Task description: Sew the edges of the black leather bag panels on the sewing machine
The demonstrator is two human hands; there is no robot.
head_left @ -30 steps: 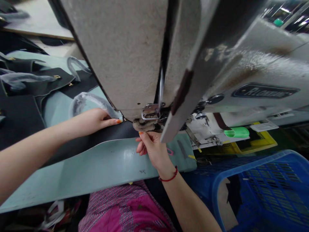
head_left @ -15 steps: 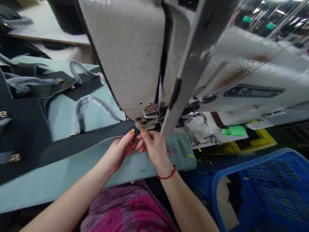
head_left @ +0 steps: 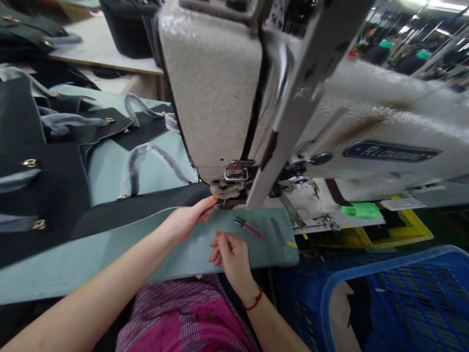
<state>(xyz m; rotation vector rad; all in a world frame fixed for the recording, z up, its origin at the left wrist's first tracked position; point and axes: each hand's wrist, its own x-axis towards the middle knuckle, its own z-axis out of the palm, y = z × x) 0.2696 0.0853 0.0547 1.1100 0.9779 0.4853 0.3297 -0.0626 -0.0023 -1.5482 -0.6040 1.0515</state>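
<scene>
A black leather panel (head_left: 135, 210) with a pale cut edge runs across the light green table to the sewing machine's needle area. My left hand (head_left: 186, 220) pinches the front edge of this panel, close beside the presser foot (head_left: 232, 201). Lower down, near the table's front edge, my right hand (head_left: 232, 254) hovers with its fingers curled in and the thumb on top; nothing shows in it. Just above the right hand lie pink-handled thread snips (head_left: 249, 228), apart from it. The sewing machine head (head_left: 212, 93) hides the panel's far end.
Black bag pieces (head_left: 40, 190) with plastic-wrapped handles (head_left: 146, 156) and gold rings spread over the left side. A grey blade (head_left: 277, 231) lies right of the snips. To the right stand a blue basket (head_left: 330, 278) with scraps and a yellow crate (head_left: 414, 226). A slanted metal bar (head_left: 293, 105) crosses the machine.
My right hand has let go of the panel's edge and drawn back toward me, uncovering the snips. The left hand keeps its pinch near the presser foot. The view has shifted slightly.
</scene>
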